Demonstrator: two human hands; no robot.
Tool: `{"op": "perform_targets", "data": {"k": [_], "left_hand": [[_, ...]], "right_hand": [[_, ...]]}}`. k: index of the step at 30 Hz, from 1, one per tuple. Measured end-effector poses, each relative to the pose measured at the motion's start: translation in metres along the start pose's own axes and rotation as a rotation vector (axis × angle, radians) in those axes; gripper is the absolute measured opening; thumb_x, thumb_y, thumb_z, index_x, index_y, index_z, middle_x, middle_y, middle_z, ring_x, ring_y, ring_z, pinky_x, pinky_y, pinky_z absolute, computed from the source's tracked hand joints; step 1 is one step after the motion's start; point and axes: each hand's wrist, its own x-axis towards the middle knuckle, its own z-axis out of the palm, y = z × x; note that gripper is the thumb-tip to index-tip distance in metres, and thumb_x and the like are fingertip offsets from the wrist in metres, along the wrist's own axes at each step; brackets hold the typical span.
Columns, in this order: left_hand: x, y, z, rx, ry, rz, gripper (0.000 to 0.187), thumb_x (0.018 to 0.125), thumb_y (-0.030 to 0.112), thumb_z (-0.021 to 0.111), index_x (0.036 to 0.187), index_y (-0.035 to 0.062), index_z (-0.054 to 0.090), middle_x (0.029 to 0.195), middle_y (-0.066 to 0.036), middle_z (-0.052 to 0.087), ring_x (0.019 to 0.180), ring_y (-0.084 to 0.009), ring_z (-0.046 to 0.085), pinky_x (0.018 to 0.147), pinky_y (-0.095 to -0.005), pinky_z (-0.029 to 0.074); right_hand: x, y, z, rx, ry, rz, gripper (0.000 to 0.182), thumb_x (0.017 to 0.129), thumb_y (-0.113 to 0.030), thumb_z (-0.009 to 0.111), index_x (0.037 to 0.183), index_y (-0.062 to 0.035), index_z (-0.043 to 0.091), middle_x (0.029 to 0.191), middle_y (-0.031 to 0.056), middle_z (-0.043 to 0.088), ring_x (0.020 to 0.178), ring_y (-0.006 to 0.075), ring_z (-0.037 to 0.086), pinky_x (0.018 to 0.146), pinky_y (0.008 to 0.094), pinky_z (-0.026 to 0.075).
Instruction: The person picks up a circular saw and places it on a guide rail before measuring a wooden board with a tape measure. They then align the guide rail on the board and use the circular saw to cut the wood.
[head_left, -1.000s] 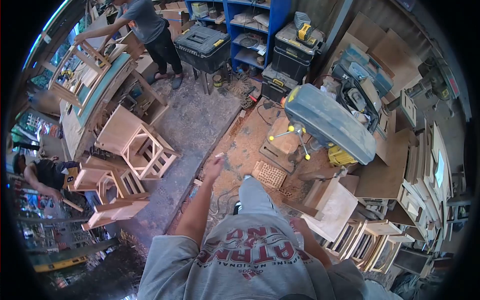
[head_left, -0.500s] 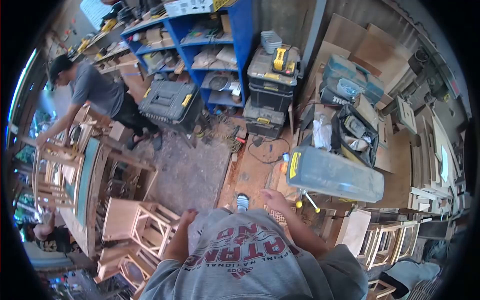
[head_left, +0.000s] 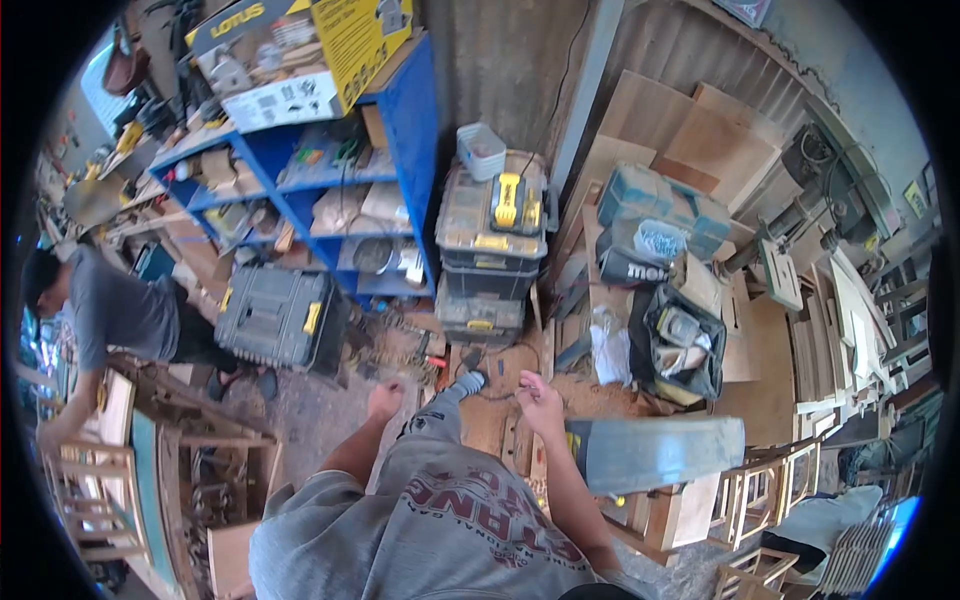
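Observation:
My left hand (head_left: 384, 399) hangs in front of me over the sawdust floor, fingers curled into a loose fist with nothing in it. My right hand (head_left: 540, 402) swings forward beside the grey head of a drill press (head_left: 655, 452), fingers loosely bent and apart, holding nothing. My leg and foot (head_left: 468, 381) step toward a stack of grey tool cases (head_left: 492, 250) with yellow latches. Neither hand touches any object.
A blue shelf unit (head_left: 330, 180) full of boxes stands ahead on the left. A black tool case (head_left: 275, 318) sits on a stand. A person (head_left: 115, 315) bends over wooden frames at the left. Plywood sheets (head_left: 690, 140) lean at the back right; wooden stools (head_left: 770, 495) stand on the right.
The view has swung up toward the shelf and tool cases as I walk forward. My right hand came forward from my side; my left hand drew back and closed.

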Motion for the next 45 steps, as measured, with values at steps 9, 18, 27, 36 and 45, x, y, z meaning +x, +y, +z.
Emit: {"op": "perform_targets", "data": {"k": [9,18,27,36,45], "left_hand": [[0.286,0.334,-0.020,0.044,-0.059,0.588,0.079,0.073,0.037,0.083,0.141,0.0108,0.052,0.135,-0.014,0.060,0.127,-0.0350,0.052,0.107,-0.0421,0.043],[0.392,0.390,0.012,0.212,-0.238,0.800,0.129,0.054,0.066,0.087,0.153,0.0041,0.031,0.156,-0.017,0.037,0.148,-0.0383,0.025,0.121,-0.0532,0.020],[0.404,0.400,0.019,0.194,-0.262,0.864,0.113,0.055,0.063,0.089,0.144,0.0085,0.045,0.148,-0.016,0.045,0.149,-0.0367,0.024,0.123,-0.0540,0.015],[0.410,0.401,0.027,0.094,-0.214,1.008,0.084,0.061,0.040,0.090,0.128,0.0084,0.051,0.132,-0.015,0.050,0.133,-0.0366,0.042,0.115,-0.0545,0.027],[0.422,0.406,0.037,-0.059,-0.249,0.825,0.084,0.067,0.034,0.088,0.134,0.0004,0.050,0.142,-0.022,0.049,0.131,-0.0414,0.044,0.114,-0.0523,0.029]], "right_hand": [[0.320,-0.111,0.052,-0.249,0.358,-0.043,0.089,0.074,-0.026,0.077,0.151,-0.0085,0.035,0.147,0.0225,0.043,0.134,0.0427,0.044,0.111,0.0453,0.040],[0.513,-0.124,0.043,-0.582,0.144,-0.116,0.072,0.072,-0.031,0.076,0.138,-0.0081,0.056,0.145,0.0177,0.052,0.137,0.0337,0.043,0.112,0.0448,0.040],[0.561,-0.139,0.020,-0.816,-0.173,-0.054,0.069,0.058,-0.059,0.077,0.099,-0.0032,0.076,0.098,0.0220,0.073,0.096,0.0367,0.071,0.086,0.0452,0.056],[0.571,-0.152,0.012,-0.870,-0.315,0.013,0.059,0.058,-0.050,0.078,0.094,-0.0026,0.078,0.098,0.0200,0.075,0.097,0.0321,0.073,0.085,0.0393,0.056],[0.600,-0.170,-0.008,-0.797,-0.161,-0.017,0.061,0.059,-0.049,0.077,0.096,-0.0018,0.077,0.097,0.0212,0.074,0.096,0.0361,0.071,0.084,0.0434,0.056]]}}
